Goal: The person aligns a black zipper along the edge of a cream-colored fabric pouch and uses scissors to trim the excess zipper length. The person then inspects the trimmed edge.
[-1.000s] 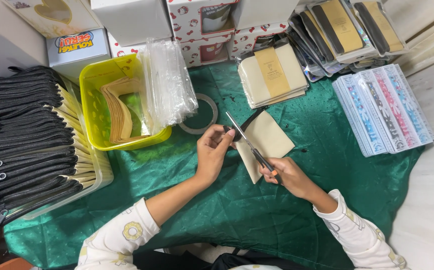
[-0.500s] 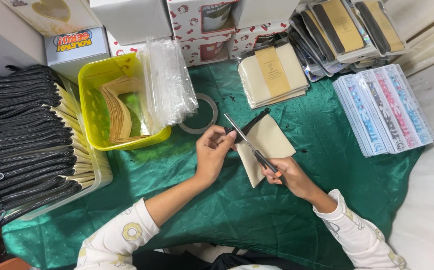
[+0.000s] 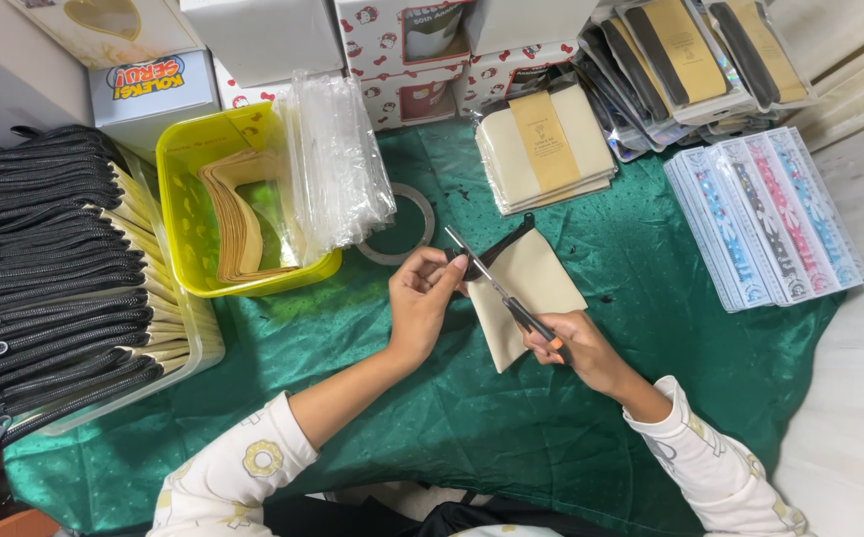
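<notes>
I saw my left hand (image 3: 422,298) pinching the cream fabric zip pouch (image 3: 523,290) while, at four o'clock, my right hand (image 3: 573,348) gripped black-handled metal scissors (image 3: 496,288) lying across it.

— What's moved in the last second?

— Very little. Your right hand (image 3: 573,346) has tipped the scissors (image 3: 496,286) slightly, so the blade tips sit a touch nearer your left hand (image 3: 426,298).

— And the beige pouch (image 3: 523,295)?

— It has turned slightly under your left fingers (its black zipper edge looks a bit more raised, though that's hard to judge from here).
</notes>
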